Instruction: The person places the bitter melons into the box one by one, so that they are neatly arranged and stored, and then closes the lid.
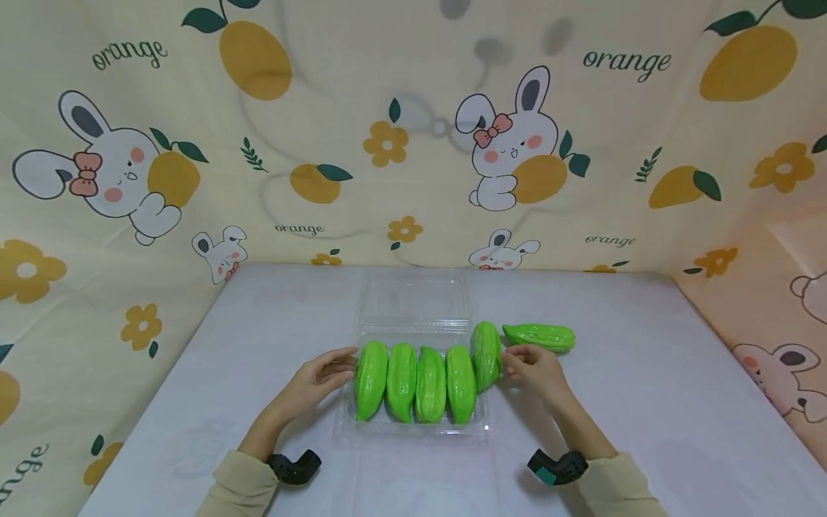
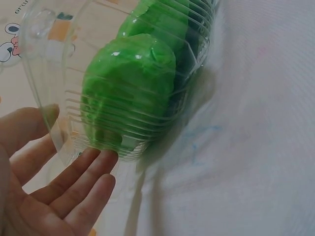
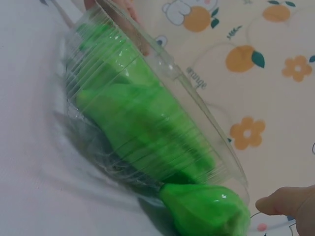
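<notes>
A clear ribbed plastic tray (image 1: 420,429) holds four glossy green pod-shaped pieces (image 1: 431,385). The left hand (image 1: 321,375), fingers relaxed, touches the tray's left side, probably for support. The right hand (image 1: 538,372), loosely bent, grips nothing beside a tilted fifth piece (image 1: 487,355), apparently crowded upward. A sixth piece (image 1: 544,337) lies right; the clear plastic lid (image 1: 413,298), far.

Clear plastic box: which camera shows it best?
The head view, because the whole clear plastic box fits in frame, open lid included. The left wrist view shows mainly its ribbed left side; the right wrist view, its right side.
</notes>
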